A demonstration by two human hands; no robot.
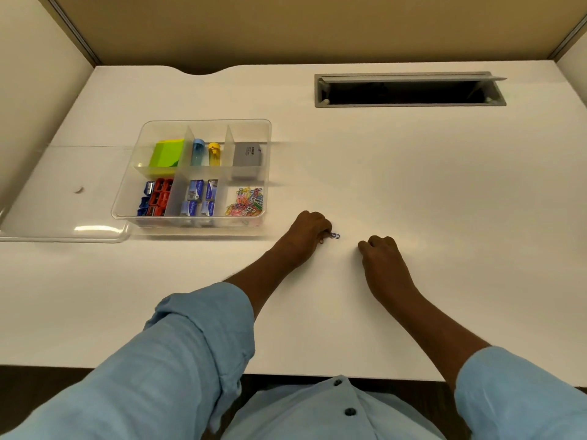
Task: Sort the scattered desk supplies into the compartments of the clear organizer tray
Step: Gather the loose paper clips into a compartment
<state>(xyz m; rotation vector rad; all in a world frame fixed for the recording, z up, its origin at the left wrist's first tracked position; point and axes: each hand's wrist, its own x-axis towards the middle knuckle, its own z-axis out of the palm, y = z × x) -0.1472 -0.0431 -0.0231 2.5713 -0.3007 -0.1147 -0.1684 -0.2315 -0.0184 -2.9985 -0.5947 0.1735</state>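
Fingers of my left hand (309, 230) pinched on a few loose paper clips (333, 235) on the white desk (413, 185)

Clear organizer tray (203, 123) sits at my far left, its near right compartment holding a heap of coloured clips (244, 201); my left hand is curled nearly closed just right of the tray, fingertips gripping the blue clip against the desktop; my right hand (381, 252) rests further right, loosely fisted, knuckles up, whether it holds anything I cannot tell
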